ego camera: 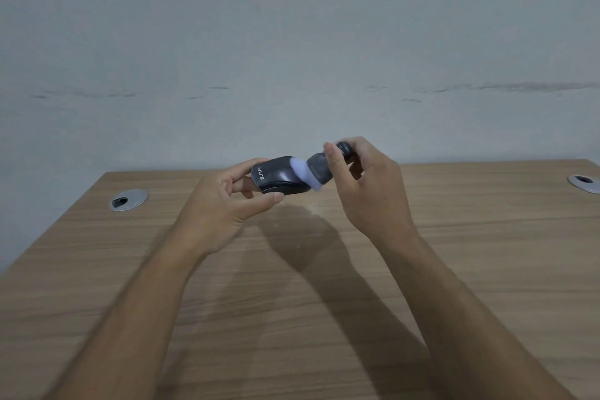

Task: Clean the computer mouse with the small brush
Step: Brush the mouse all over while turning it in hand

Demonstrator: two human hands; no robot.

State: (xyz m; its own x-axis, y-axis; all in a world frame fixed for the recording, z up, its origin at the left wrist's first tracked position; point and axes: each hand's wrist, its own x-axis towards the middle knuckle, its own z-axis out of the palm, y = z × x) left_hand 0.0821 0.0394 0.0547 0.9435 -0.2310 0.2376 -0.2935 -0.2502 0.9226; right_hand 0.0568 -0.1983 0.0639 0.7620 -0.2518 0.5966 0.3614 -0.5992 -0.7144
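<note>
Fingers of the left hand grip the black mouse from its near end, thumb underneath, holding it in the air above the wooden surface; the right hand is closed around the dark handle of the brush, whose pale bristles press against the mouse's far end; two round metal grommets sit in the surface, one at each side, well apart from the hands.

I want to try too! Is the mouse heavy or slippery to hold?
Probably light: the left hand lifts the mouse off the desk with fingertips alone. Its glossy black shell may be a bit slippery. It looks stiff under the brush.
</note>
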